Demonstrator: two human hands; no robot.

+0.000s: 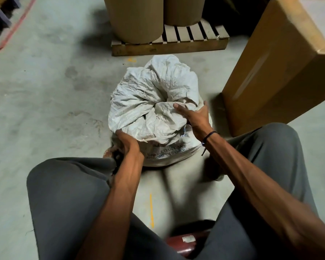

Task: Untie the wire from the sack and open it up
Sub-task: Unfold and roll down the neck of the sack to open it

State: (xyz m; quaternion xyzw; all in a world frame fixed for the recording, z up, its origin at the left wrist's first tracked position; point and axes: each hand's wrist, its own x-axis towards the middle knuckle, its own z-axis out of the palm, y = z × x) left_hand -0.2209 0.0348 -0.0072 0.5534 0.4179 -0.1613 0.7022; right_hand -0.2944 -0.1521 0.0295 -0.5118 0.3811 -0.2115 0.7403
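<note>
A white woven sack point(154, 102) with blue print stands on the concrete floor between my knees, its top bunched into a gathered neck at the middle. My left hand point(127, 145) grips the sack's near left edge, fingers curled over the fabric. My right hand point(194, 115) lies on the right side of the neck, thumb spread apart from the fingers, cupping the folds. No wire shows; the neck's folds and my hands hide where it sits.
A wooden pallet point(195, 40) with two brown cardboard drums point(137, 17) stands just behind the sack. A tall cardboard box point(278, 66) leans in at the right. A dark red cylinder point(186, 243) lies under me. Open concrete floor point(45, 100) spreads left.
</note>
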